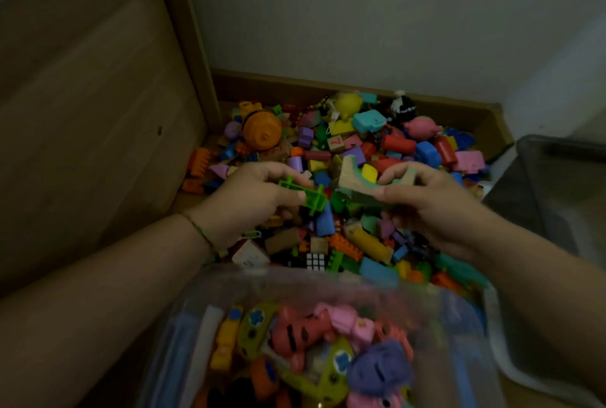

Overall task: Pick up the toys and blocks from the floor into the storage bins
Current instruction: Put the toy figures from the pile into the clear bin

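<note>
Left hand [249,201]: fingers curled round 1 green piece [305,196]. Right hand [439,211]: pinches 1 arch block [357,183]. Bins, 2: clear bin [328,281], grey bin [557,171]. Toy pile [360,145]: uncountable.

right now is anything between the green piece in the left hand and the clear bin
Nothing visible. The left hand holds the green piece above the toy pile; the clear bin sits just nearer, top apparently open.

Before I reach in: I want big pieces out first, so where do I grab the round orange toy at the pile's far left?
Take the round orange toy from above, fingers spanning its rounded sides: it lies on top of the pile, flat face tilted toward you, sides mostly uncovered.
</note>
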